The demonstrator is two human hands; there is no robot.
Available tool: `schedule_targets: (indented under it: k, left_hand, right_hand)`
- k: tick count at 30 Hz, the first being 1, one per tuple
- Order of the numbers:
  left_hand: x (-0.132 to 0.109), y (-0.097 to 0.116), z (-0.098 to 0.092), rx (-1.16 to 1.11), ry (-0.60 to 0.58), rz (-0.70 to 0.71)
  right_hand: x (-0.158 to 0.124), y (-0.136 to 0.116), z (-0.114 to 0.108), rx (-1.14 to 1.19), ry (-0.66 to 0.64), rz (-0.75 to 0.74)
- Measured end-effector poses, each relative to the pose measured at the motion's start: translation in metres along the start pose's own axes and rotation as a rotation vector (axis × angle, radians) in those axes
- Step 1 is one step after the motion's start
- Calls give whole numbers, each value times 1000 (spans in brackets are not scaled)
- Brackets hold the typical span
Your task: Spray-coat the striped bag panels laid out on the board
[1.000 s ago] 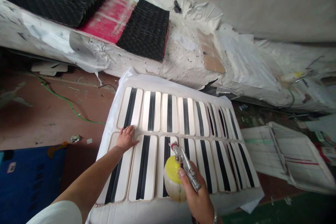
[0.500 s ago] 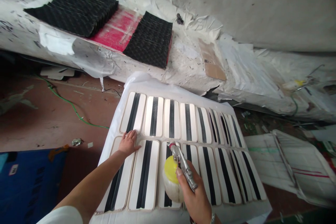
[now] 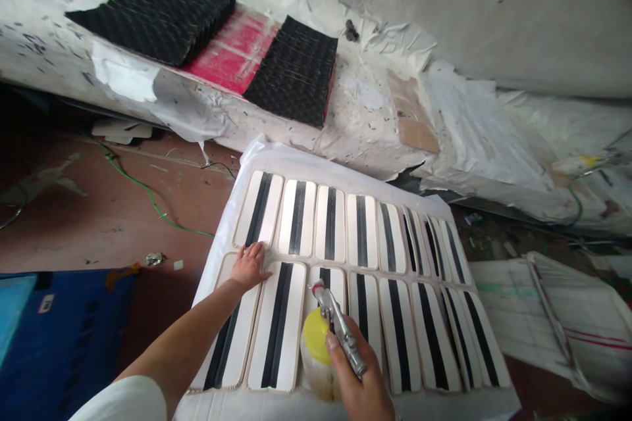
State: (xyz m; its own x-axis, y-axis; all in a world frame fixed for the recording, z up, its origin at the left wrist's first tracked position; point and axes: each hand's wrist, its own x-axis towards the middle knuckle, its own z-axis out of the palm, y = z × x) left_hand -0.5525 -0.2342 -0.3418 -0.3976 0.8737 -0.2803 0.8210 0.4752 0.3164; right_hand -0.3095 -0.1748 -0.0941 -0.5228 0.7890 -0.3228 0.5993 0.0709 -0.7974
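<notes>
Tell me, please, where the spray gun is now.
In the head view, the spray gun is in the right hand at lower centre, over the striped panels, right of the left hand.

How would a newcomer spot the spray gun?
Find the white-covered table bearing two rows of black-striped panels. Over the near row, the right hand grips the silver spray gun. Its yellow-topped cup sets it apart from the flat panels.

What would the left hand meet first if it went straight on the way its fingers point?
The left hand would probably meet the far row's leftmost striped panel first, at its near edge; whether it touches there now is unclear.
</notes>
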Motion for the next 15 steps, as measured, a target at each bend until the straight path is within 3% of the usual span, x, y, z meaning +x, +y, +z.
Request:
schedule_targets:
  k: [5, 15]
  left_hand:
    - [1, -1, 1, -7, 30, 20]
    - [1, 0, 1, -21, 33, 24]
  right_hand:
    - [23, -17, 1, 36, -90, -48]
    - [57, -34, 6, 64, 6, -208]
